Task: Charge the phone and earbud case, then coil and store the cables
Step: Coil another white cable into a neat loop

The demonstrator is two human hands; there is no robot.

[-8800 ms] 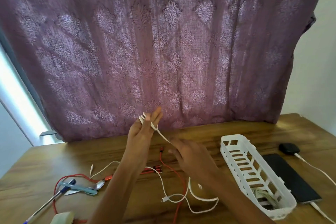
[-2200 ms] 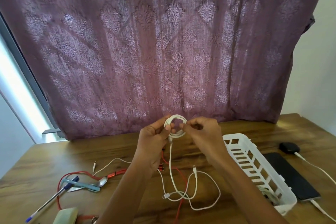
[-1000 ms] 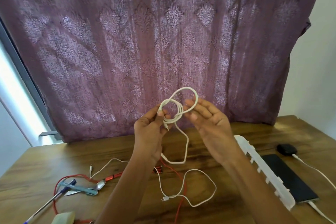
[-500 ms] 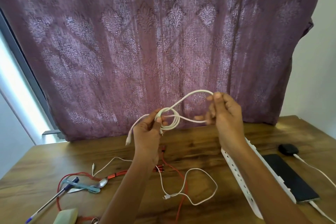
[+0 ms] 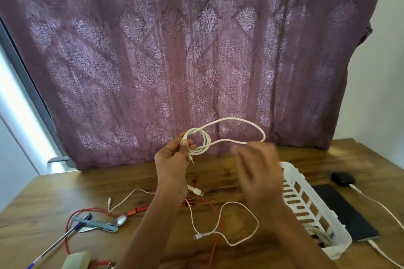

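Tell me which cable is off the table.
The white coiled cable in the left hand; the red cable and the loose white cable lie on the table.

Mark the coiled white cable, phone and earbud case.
white cable [image 5: 200, 150], head view, lower edge of the coil
phone [image 5: 345, 212], head view, middle of the dark screen
earbud case [image 5: 342, 178], head view, centre of its top

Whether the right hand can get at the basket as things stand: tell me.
Probably yes. The basket lies on the table just beside and below the right hand, open side up, with nothing between them. The hand is blurred, so whether it pinches the cable loop is unclear.
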